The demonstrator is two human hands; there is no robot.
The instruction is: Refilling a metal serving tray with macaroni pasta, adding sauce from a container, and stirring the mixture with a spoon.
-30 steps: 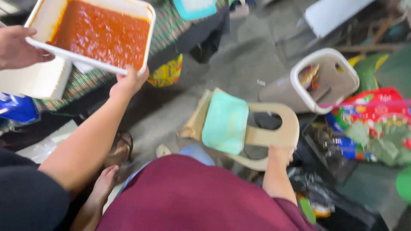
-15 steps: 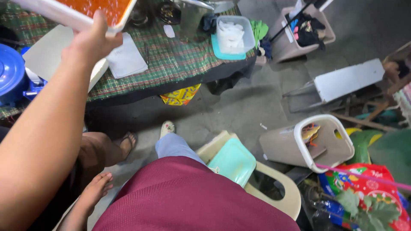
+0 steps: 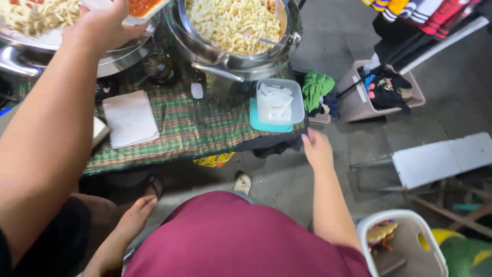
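Observation:
My right hand (image 3: 316, 149) is stretched forward, fingers loosely apart and holding nothing, just short of the table edge. Nearest to it is a clear plastic container on a teal lid (image 3: 277, 105). My left hand (image 3: 134, 218) hangs open beside my maroon shirt, touching nothing. A co-worker's bare arm (image 3: 46, 133) crosses the left side, and its hand grips a white tray of red sauce (image 3: 141, 6). The tray is raised beside a big steel pot of macaroni (image 3: 233, 25).
A green plaid tablecloth (image 3: 205, 125) carries a folded white napkin (image 3: 130, 118) and a second pan of pasta (image 3: 31, 18). On the grey floor are a beige bin of clothes (image 3: 382, 92), a green cloth (image 3: 316, 87), a white board (image 3: 441, 159) and a white bin (image 3: 405, 241).
The view has swung up from the floor and chair to the table. The co-worker's tray of sauce rose beside the pots. My right hand left the chair and reached toward the table edge.

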